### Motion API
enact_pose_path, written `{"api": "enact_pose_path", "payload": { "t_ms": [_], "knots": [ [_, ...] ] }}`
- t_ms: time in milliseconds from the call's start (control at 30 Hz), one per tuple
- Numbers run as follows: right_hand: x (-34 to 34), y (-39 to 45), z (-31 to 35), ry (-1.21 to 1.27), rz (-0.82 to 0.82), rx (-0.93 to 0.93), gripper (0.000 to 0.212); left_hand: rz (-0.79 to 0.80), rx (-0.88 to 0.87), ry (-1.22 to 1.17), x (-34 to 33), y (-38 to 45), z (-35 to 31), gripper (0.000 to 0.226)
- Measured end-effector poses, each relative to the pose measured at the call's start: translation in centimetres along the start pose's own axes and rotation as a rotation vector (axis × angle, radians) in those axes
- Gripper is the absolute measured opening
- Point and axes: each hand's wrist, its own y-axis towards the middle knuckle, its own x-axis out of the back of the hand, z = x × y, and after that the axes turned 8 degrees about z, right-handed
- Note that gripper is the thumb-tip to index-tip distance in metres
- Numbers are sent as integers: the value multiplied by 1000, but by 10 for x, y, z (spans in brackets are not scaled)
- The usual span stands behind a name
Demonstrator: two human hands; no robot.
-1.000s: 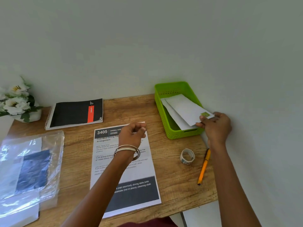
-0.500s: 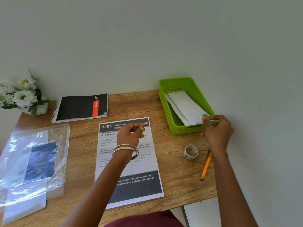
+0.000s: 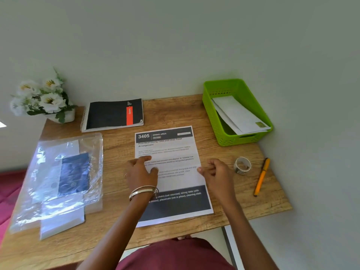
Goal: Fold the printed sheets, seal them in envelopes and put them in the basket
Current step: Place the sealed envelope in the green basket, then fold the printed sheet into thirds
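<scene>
Between both hands, a printed sheet (image 3: 171,152) headed "3405 DINING AREA" lies flat; left hand (image 3: 141,173) rests loosely open on it, right hand (image 3: 218,174) curls empty at its edge, bare counter (image 3: 218,152) beyond.

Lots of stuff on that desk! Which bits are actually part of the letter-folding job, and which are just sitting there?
Part of the job:
printed sheet under both hands
left hand, right hand
envelopes in the green basket
tape roll, probably for sealing
plastic packet, seemingly holding spare envelopes

Just lying about:
notebook
flowers
orange pen, possibly
</scene>
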Motion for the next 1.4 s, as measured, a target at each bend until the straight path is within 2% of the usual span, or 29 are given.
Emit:
{"api": "enact_pose_path", "payload": {
  "t_ms": [67,167,367,567,767,900,1033,1100,1200,1333,1400],
  "knots": [
    [-16,-1,4,-114,24,-29,49,13,105,28,9,0,13,48],
    [-29,-3,15,-157,99,-31,53,79,131,15,21,0,28,57],
    [-52,-11,22,-139,196,23,50,151,-24,203,42,11,56,53],
    [-36,6,34,-104,325,9,45,151,-149,221,64,30,67,52],
    [-34,55,67,52,233,17,48,213,-141,185,65,41,71,58],
    [-49,81,73,66,221,-8,62,228,-132,189,65,44,72,65],
    [-49,86,78,397,134,-57,66,260,-94,142,65,46,68,82],
    [-46,86,75,455,86,-43,56,261,-84,108,66,46,67,91],
    [-42,81,69,459,80,-9,32,240,-74,77,66,47,69,103],
    [-39,74,50,352,100,77,29,222,-85,64,68,46,66,112],
    [-39,71,40,230,101,151,36,205,-115,80,69,45,66,114]
  ]
}}
